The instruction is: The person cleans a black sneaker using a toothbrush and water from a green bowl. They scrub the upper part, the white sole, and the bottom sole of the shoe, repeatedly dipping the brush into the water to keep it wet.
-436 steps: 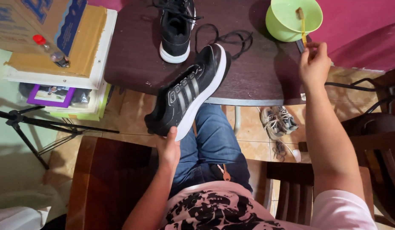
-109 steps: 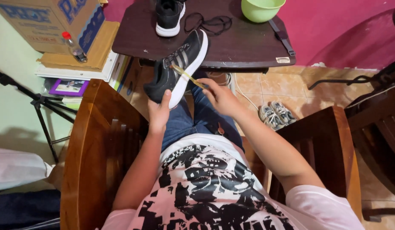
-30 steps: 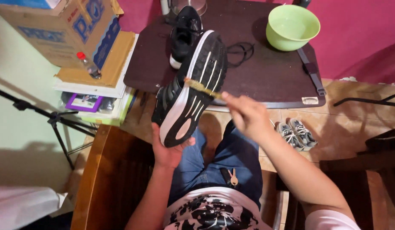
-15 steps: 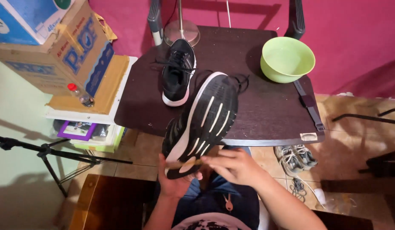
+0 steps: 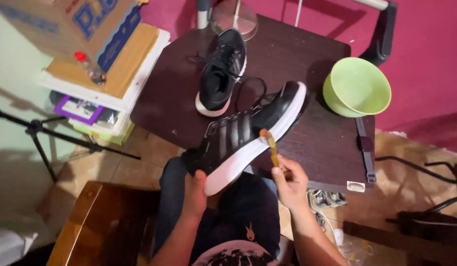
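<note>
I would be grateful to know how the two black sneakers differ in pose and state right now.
The held sneaker is tilted on its side, gripped by the left hand, while the right hand puts a brush to its white sole. The other sneaker stands upright on the table, untouched. Both are black with white soles.

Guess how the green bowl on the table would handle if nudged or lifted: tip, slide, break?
The green bowl looks like thin plastic, so probably light and not fragile. Its wide mouth over what seems a narrower base suggests it would slide on the smooth dark table rather than tip. It appears empty, so a light push may send it far; it sits near the table's back edge.
</note>
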